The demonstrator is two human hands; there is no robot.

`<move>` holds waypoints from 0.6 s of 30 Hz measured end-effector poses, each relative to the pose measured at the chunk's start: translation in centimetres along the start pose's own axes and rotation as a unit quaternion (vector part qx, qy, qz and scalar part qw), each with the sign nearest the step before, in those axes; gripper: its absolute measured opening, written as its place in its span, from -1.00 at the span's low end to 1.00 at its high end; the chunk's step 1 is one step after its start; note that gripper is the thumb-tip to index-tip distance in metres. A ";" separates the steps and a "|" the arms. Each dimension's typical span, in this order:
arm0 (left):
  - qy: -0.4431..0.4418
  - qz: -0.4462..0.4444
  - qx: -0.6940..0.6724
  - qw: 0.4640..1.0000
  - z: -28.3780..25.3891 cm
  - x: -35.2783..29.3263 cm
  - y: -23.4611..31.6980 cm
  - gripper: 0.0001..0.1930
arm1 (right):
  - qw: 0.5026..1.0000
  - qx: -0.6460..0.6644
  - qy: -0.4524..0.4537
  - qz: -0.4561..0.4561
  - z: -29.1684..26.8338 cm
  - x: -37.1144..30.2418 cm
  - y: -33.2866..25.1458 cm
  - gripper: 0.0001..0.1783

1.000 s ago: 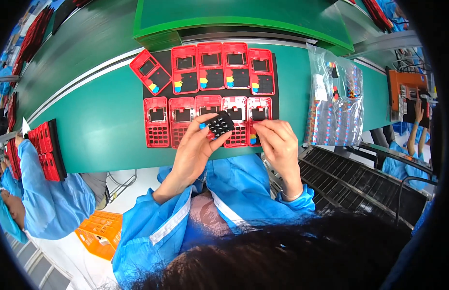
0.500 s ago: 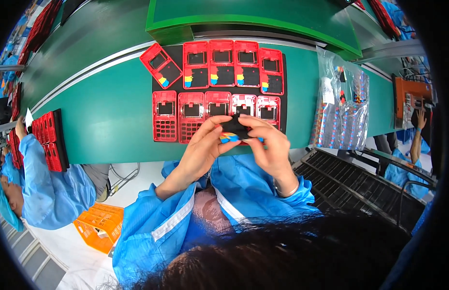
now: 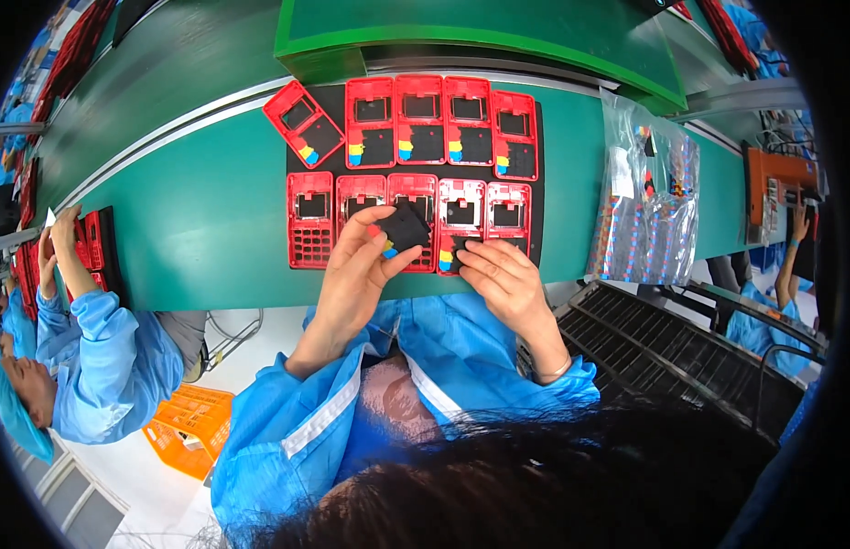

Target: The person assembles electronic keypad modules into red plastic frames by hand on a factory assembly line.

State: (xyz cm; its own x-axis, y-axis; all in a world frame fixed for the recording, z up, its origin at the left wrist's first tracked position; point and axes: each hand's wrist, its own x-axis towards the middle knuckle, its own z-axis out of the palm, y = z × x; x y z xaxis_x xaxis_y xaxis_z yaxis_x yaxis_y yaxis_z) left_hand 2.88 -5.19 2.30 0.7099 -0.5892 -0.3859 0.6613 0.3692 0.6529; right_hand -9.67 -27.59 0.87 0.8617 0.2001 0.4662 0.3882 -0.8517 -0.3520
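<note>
My left hand (image 3: 353,267) pinches a black keypad sheet (image 3: 403,227) with red, yellow and blue keys at one edge, held tilted above the front row. My right hand (image 3: 509,285) has its fingers stretched out, the tips touching a keypad (image 3: 446,258) that lies in the fourth red handset housing (image 3: 461,190) of that row. Left of it, the first housing (image 3: 298,240) shows bare key holes. My left hand and its keypad partly cover the second and third housings. The last housing (image 3: 508,194) is partly behind my right hand.
Behind stand several red housings (image 3: 370,85) with keypads fitted, one askew at left. A clear plastic bag of keypads (image 3: 640,210) lies at right. A green shelf (image 3: 480,46) borders the back. At left a co-worker (image 3: 109,357) handles more housings; an orange crate (image 3: 191,425) is below.
My hands have parted: the left moved left with a keypad sheet, the right lowered onto the fourth housing, where a keypad now shows. The co-worker's arms shifted.
</note>
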 end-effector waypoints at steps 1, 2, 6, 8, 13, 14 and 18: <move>-0.002 0.001 0.002 1.000 0.0 0.0 -0.1 -0.67 | 1.000 0.023 -0.012 0.011 -0.1 -0.2 0.0 -0.76; -0.004 0.001 0.002 1.000 0.1 0.0 -0.1 -0.67 | 0.998 0.044 -0.025 0.024 -0.3 -0.3 0.1 -0.77; -0.010 0.002 -0.008 1.000 0.3 0.2 -0.3 -0.68 | 0.996 0.080 -0.043 0.021 -1.1 0.4 0.8 -0.77; -0.017 0.004 -0.012 1.000 0.3 0.1 -0.2 -0.67 | 0.996 0.074 -0.036 0.025 -1.9 1.2 0.6 -0.77; -0.018 0.003 -0.002 1.000 0.3 0.1 -0.4 -0.66 | 0.999 0.016 -0.036 0.033 -1.7 1.2 0.3 -0.78; -0.018 0.002 -0.005 1.000 0.3 0.1 -0.4 -0.66 | 0.999 0.008 -0.045 0.027 -1.6 1.4 0.3 -0.80; -0.035 0.005 -0.008 0.999 0.5 0.2 -0.2 -0.66 | 0.998 0.002 -0.043 0.053 -0.9 1.7 0.3 -0.78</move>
State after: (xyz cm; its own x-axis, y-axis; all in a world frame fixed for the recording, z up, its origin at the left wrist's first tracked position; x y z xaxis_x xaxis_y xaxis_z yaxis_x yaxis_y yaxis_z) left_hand 2.73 -5.71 2.41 0.6977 -0.6343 -0.3330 0.6588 0.3854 0.6461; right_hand -8.39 -27.89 2.29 0.9224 0.1502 0.3557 0.2949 -0.8687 -0.3979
